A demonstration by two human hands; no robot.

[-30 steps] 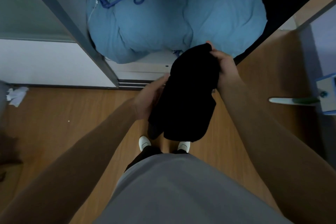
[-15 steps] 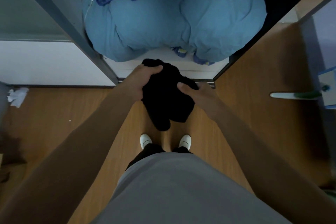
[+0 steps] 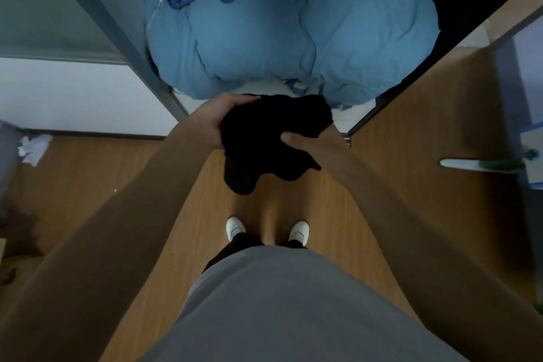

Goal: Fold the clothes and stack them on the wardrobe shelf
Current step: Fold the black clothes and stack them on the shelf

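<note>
Left hand [image 3: 216, 120] and right hand [image 3: 311, 147] grip black garment [image 3: 264, 138] — bunched between them.

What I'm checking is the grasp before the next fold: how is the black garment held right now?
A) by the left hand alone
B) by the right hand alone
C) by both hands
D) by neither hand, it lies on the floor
C: the left hand and the right hand each have fingers curled into the bunched black garment, one on each side.
</note>
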